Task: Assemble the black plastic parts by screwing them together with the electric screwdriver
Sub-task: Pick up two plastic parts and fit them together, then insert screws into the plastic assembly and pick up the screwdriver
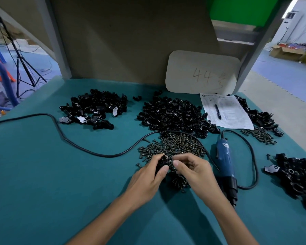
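Step, as I judge it: screw loading.
- Left hand (151,174) curled round black plastic part (162,160), above screw pile (173,147).
- Right hand (193,169) fingertips pinched, apparently on a screw (172,162); too small to confirm.
- Electric screwdriver (225,161) lies unheld, just right.

Next: I would seat screw, then take driver.

A teal bench top (42,170) fills the feed at my remote station, strewn with glossy black plastic parts (173,115) and a heap of dark bronze screws (177,145). The electric screwdriver (225,157) is blue with a black tail and black cable (111,155). A white lined form (233,117) carries a black pen (217,111), below a cream board (201,68) pencilled "44".
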